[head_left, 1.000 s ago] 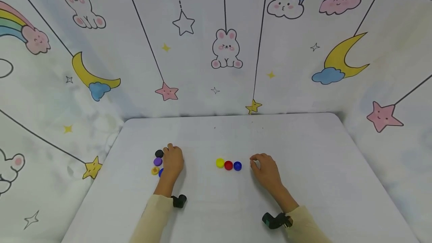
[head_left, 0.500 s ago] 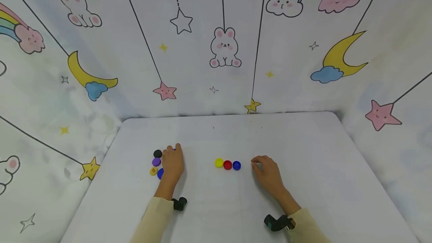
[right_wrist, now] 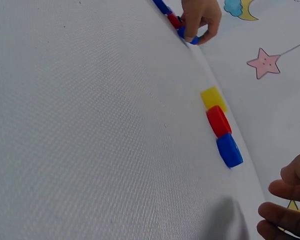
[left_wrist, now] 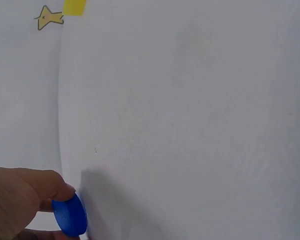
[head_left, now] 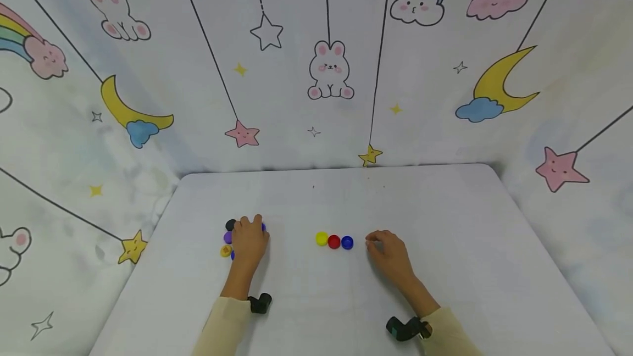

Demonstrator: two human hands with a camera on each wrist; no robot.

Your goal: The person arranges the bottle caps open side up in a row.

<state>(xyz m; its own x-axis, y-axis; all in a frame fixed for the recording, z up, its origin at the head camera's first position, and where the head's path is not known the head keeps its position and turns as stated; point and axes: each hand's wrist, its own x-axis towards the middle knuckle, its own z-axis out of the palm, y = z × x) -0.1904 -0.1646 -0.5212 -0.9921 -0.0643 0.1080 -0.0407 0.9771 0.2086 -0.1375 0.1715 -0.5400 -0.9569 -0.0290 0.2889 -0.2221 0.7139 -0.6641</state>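
Note:
My left hand (head_left: pixel 249 242) pinches a blue bottle cap (left_wrist: pixel 70 216) between thumb and fingers, tilted on edge in the left wrist view. Beside and partly under that hand lie a black cap (head_left: pixel 230 225), a purple cap (head_left: pixel 228 237), a gold-yellow cap (head_left: pixel 226 250) and another blue cap (head_left: pixel 233 255), mostly hidden. A red cap (right_wrist: pixel 174 20) shows close to it in the right wrist view. My right hand (head_left: pixel 389 254) holds nothing, its fingers loosely bent. Left of it sit touching yellow (head_left: pixel 322 238), red (head_left: pixel 334 242) and blue (head_left: pixel 347 243) caps in a row.
Everything lies on a white table (head_left: pixel 306 301) with rounded far corners. Behind it stands a patterned backdrop (head_left: pixel 287 81) with rabbits, stars and moons. Each wrist wears a small black camera, the right one (head_left: pixel 405 328) near the sleeve.
The left hand has shifted slightly left and nearer, covering more of the caps there, and blue now shows at its right fingers. The right hand and the three-cap row have hardly moved.

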